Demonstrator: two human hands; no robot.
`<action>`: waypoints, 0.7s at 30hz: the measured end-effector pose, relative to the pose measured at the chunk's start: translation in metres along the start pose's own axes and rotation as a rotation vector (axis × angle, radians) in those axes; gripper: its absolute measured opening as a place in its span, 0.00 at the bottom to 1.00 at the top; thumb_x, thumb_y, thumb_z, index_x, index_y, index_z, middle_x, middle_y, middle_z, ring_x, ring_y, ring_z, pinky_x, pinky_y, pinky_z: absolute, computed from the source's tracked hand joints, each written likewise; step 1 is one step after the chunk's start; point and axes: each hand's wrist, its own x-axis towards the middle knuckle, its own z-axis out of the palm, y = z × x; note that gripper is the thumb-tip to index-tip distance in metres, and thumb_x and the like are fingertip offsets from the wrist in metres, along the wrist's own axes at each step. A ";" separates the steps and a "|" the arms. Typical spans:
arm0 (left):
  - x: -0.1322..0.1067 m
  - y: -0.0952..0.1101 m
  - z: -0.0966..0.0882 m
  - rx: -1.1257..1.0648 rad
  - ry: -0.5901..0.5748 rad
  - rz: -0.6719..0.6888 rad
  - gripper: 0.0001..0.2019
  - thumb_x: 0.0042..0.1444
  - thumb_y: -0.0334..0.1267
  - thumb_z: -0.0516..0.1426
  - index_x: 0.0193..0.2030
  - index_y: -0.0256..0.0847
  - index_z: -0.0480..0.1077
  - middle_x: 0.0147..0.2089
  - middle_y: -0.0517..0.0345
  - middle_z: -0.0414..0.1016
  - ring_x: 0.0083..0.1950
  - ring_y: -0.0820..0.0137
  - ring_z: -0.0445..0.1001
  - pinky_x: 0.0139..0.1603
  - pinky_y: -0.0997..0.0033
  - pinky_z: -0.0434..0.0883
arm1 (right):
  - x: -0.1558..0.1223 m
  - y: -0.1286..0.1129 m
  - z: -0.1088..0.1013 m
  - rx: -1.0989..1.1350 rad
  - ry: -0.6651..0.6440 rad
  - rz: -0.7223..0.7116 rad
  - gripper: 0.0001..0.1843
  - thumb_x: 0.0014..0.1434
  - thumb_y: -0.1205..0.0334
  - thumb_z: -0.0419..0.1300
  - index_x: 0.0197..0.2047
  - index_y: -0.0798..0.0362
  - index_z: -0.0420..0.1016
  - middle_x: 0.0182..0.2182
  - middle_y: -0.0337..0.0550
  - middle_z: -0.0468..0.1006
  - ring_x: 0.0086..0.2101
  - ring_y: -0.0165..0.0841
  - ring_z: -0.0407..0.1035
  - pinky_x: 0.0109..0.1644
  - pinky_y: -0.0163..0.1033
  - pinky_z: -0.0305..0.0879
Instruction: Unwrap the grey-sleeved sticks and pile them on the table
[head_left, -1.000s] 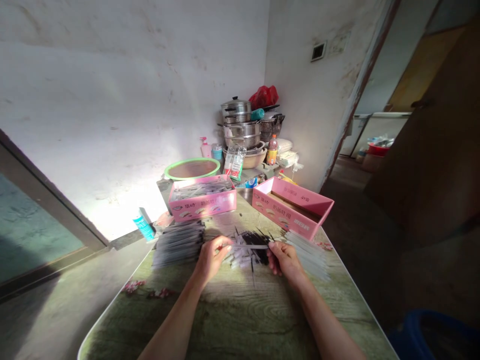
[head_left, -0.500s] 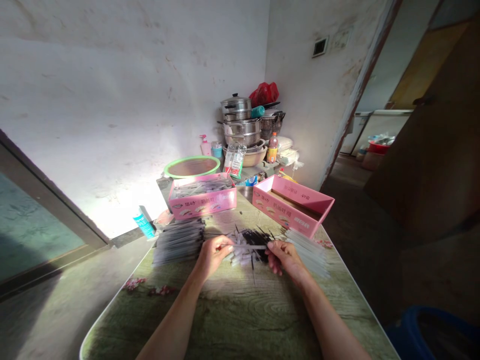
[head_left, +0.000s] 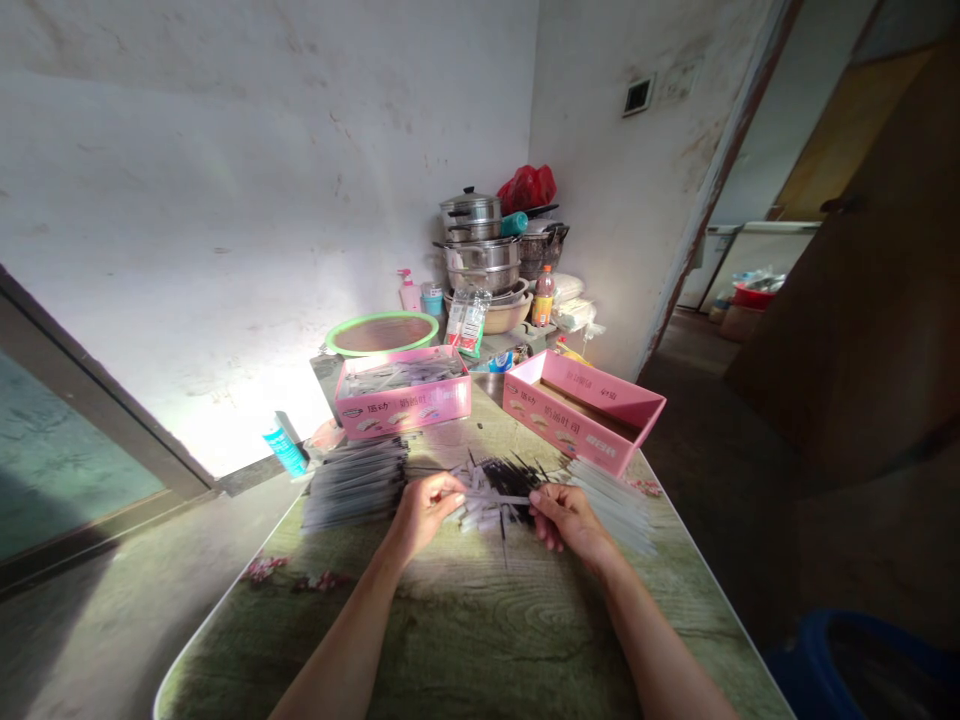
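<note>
My left hand and my right hand each pinch one end of a thin clear tube held level just above the table. Under it lies a loose heap of black refills and clear tubes. A stack of filled dark tubes rests to the left of my left hand. A stack of clear tubes lies to the right of my right hand.
Two pink cardboard boxes stand beyond the heap, the left box holding tubes, the right box tilted. A green-rimmed basin, stacked metal pots and bottles fill the corner. The table edge curves at the left; a blue bin sits at the lower right.
Both hands have shifted slightly and the right hand has drawn a little closer to the left along the tube. The piles and boxes have not moved.
</note>
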 end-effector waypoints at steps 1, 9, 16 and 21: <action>0.000 -0.001 0.000 0.004 0.003 0.004 0.10 0.54 0.39 0.60 0.36 0.34 0.77 0.30 0.54 0.78 0.30 0.69 0.73 0.33 0.72 0.66 | 0.000 0.000 -0.001 0.009 -0.003 -0.008 0.24 0.54 0.40 0.64 0.27 0.54 0.69 0.15 0.35 0.73 0.12 0.23 0.62 0.13 0.27 0.51; 0.001 -0.004 0.000 -0.020 -0.020 0.007 0.07 0.53 0.40 0.61 0.34 0.38 0.77 0.29 0.57 0.78 0.29 0.71 0.72 0.31 0.73 0.66 | 0.000 -0.002 -0.007 0.044 -0.053 0.035 0.22 0.44 0.48 0.72 0.29 0.55 0.71 0.17 0.36 0.76 0.15 0.26 0.67 0.15 0.28 0.58; 0.001 -0.003 -0.001 -0.021 -0.021 -0.008 0.08 0.54 0.41 0.61 0.35 0.39 0.77 0.30 0.56 0.79 0.30 0.70 0.73 0.33 0.71 0.68 | -0.001 -0.003 -0.004 0.006 -0.072 0.044 0.26 0.54 0.37 0.62 0.28 0.55 0.70 0.14 0.36 0.73 0.12 0.25 0.63 0.12 0.28 0.54; 0.000 0.003 0.000 -0.044 -0.033 -0.039 0.10 0.52 0.44 0.61 0.33 0.39 0.77 0.27 0.57 0.77 0.28 0.69 0.71 0.31 0.71 0.67 | -0.002 -0.004 -0.007 -0.006 -0.060 0.013 0.22 0.50 0.43 0.67 0.27 0.54 0.69 0.16 0.35 0.74 0.13 0.24 0.64 0.14 0.28 0.54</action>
